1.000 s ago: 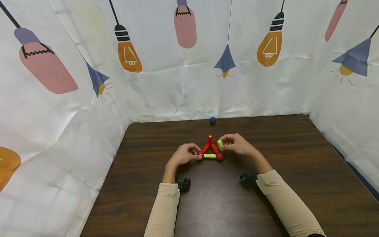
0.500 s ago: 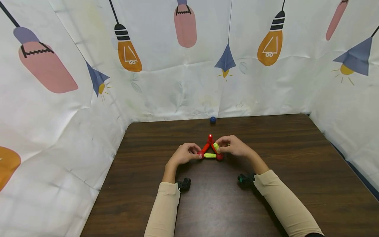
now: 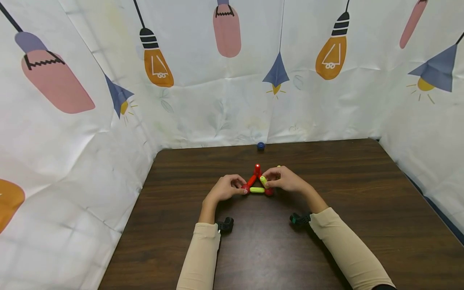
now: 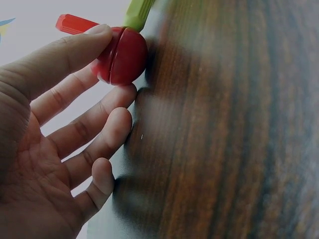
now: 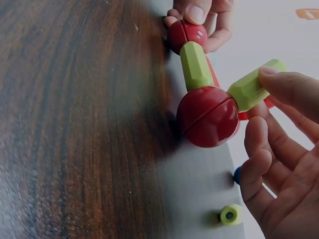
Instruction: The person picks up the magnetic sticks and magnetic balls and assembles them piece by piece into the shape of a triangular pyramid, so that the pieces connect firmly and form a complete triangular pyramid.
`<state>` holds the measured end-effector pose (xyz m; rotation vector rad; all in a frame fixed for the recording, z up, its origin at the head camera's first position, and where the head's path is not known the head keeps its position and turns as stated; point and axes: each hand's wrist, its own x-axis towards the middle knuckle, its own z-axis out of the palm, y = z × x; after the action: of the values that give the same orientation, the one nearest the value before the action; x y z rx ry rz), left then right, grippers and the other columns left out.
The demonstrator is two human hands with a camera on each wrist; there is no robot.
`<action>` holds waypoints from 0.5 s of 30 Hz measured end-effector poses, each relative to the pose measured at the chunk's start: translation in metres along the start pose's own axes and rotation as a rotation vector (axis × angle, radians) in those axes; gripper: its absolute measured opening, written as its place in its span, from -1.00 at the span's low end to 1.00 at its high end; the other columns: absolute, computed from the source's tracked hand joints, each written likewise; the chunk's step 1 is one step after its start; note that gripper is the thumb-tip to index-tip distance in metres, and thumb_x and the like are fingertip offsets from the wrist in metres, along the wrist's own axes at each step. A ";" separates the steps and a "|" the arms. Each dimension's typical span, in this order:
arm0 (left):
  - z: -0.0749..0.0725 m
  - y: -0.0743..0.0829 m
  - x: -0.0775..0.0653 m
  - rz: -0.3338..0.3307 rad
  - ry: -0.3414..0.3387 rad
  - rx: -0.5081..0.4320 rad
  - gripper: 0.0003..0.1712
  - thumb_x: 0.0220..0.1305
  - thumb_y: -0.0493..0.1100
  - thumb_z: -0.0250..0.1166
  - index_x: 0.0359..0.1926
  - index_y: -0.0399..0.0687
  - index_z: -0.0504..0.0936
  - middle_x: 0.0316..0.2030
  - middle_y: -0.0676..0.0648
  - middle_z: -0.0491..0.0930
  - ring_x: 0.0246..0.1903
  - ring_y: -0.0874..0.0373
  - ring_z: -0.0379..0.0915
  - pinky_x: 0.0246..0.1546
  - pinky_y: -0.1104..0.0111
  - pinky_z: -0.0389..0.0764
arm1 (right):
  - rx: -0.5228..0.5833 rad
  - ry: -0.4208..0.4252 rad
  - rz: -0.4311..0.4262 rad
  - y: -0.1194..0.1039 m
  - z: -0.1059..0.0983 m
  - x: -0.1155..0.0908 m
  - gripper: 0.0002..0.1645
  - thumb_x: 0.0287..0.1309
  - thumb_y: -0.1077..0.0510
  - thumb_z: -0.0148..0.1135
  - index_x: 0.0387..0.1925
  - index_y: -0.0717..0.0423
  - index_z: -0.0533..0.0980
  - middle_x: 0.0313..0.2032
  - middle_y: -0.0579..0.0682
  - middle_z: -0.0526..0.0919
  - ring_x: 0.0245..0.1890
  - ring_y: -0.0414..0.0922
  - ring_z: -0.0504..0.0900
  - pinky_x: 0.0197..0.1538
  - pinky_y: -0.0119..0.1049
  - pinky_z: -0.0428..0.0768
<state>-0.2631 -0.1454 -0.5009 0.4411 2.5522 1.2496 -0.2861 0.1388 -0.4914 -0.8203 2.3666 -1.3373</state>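
Note:
A flat triangle of magnetic rods and balls lies on the table, with a yellow-green rod [image 3: 257, 190] as its front side and red rods [image 3: 251, 180] running back. Another red rod [image 3: 257, 168] stands up at the far corner. My left hand [image 3: 224, 188] pinches the left red ball [image 4: 128, 57] between thumb and fingers. With thumb and fingertips, my right hand [image 3: 288, 179] pinches a second yellow-green rod [image 5: 249, 88]. That rod slants upward, its lower end against the right red ball [image 5: 208, 117]. The hand covers most of the right red side in the head view.
A dark blue ball [image 3: 260, 146] sits near the table's far edge. Behind the right hand lies a loose yellow-green rod [image 5: 230, 215], mostly hidden in the head view. The brown wooden table [image 3: 174, 241] meets a patterned curtain [image 3: 224, 117] at the back.
My right hand has moved left and slightly down, bringing its yellow-green rod onto the right red ball. The left hand has kept its hold in place.

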 end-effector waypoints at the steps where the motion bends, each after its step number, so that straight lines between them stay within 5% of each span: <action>1: 0.000 0.000 0.000 0.000 0.000 0.000 -0.76 0.17 -0.01 0.55 -0.16 0.12 0.74 -0.34 0.02 0.66 -0.38 0.13 0.51 -0.33 0.33 0.48 | 0.000 -0.002 0.005 0.000 0.000 0.000 -0.69 0.29 0.26 0.35 0.04 0.27 0.64 -0.19 0.21 0.74 -0.26 -0.02 0.61 -0.22 -0.29 0.56; 10: 0.000 0.001 0.000 -0.009 0.002 -0.006 -0.77 0.17 -0.03 0.55 -0.16 0.12 0.74 -0.34 0.01 0.66 -0.38 0.13 0.52 -0.32 0.32 0.48 | 0.028 -0.033 -0.008 -0.030 -0.001 -0.007 -0.71 0.29 0.33 0.32 0.02 0.37 0.62 -0.19 0.31 0.72 -0.24 0.05 0.62 -0.21 -0.31 0.57; 15: 0.000 0.002 0.000 -0.008 0.001 -0.010 -0.77 0.17 -0.03 0.55 -0.16 0.12 0.74 -0.34 0.01 0.66 -0.38 0.12 0.52 -0.32 0.32 0.48 | 0.034 -0.017 -0.013 -0.007 0.001 -0.003 -0.68 0.30 0.21 0.37 0.04 0.26 0.64 -0.19 0.20 0.74 -0.25 -0.04 0.63 -0.21 -0.31 0.58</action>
<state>-0.2626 -0.1443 -0.4997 0.4270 2.5448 1.2600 -0.2813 0.1371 -0.4861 -0.8347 2.3230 -1.3667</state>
